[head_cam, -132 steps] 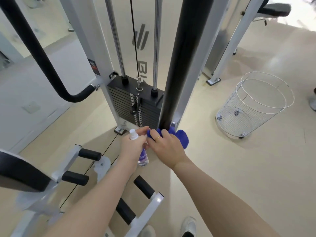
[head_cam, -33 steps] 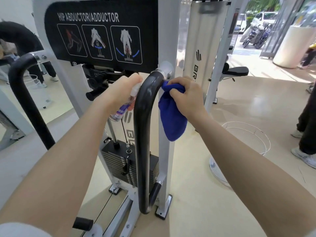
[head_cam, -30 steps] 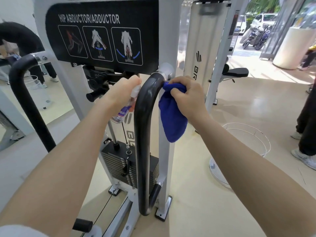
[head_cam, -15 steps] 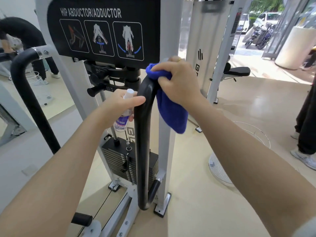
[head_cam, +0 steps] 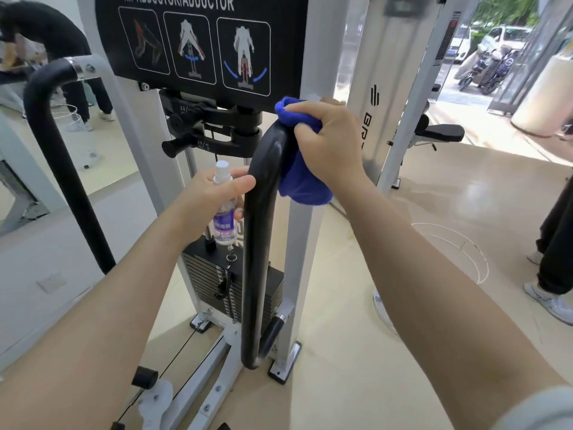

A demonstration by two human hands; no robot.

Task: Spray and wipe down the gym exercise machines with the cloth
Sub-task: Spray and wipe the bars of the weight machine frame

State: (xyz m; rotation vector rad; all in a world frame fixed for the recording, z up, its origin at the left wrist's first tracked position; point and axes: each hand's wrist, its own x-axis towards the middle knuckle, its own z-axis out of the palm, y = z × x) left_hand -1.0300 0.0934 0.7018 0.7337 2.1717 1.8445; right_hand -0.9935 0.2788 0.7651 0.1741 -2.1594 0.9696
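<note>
A white hip abductor/adductor machine (head_cam: 302, 237) stands in front of me with a black padded handle bar (head_cam: 259, 231) curving down its right post. My right hand (head_cam: 328, 144) presses a blue cloth (head_cam: 299, 181) against the top bend of that bar; the cloth hangs down on the bar's right side. My left hand (head_cam: 214, 197) holds a small clear spray bottle (head_cam: 224, 212) with a white nozzle, upright, just left of the bar, thumb touching the bar.
A second black bar (head_cam: 59, 156) rises at the left. The weight stack (head_cam: 229, 287) sits behind the handle. A white wire basket (head_cam: 446, 265) stands on the floor to the right. A person's legs (head_cam: 555, 249) are at the right edge, another person (head_cam: 62, 57) at back left.
My right hand slid the cloth from the bar's base up to its top bend. My left hand lowered the spray bottle beside the bar.
</note>
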